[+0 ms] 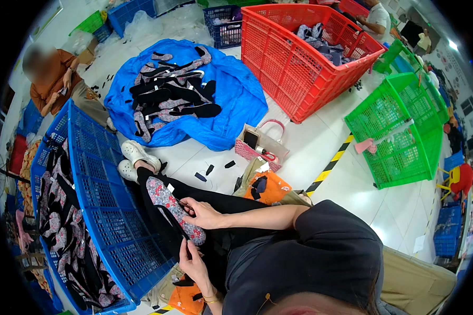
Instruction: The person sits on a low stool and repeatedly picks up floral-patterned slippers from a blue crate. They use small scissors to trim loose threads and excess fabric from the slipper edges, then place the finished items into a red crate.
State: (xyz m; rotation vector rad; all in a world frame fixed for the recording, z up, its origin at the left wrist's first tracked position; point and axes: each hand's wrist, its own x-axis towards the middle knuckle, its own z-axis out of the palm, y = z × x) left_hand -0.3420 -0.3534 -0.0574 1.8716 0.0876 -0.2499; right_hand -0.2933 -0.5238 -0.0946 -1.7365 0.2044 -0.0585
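A floral slipper (pixel 165 197), grey with red and pink flowers and black edging, lies along my black-trousered leg, a white tag at its side. My left hand (pixel 194 265) pinches the black edging at the near end. My right hand (pixel 202 214) rests against the slipper's right side, its fingers closed round a small, thin, dark tool (pixel 183 203) too small to make out fully. Beside my left hand, an orange patterned cloth (pixel 186 300) carries black scraps. Another orange cloth (pixel 270 188) lies past my right forearm, also with dark scraps.
A tall blue crate (pixel 108 194) full of slippers stands close on my left. Ahead, more slippers lie on a blue sheet (pixel 236 113). A red crate (pixel 294 68), a pink-sided bag (pixel 260 147) and green crates (pixel 394 131) stand beyond. A seated co-worker (pixel 58 79) is far left.
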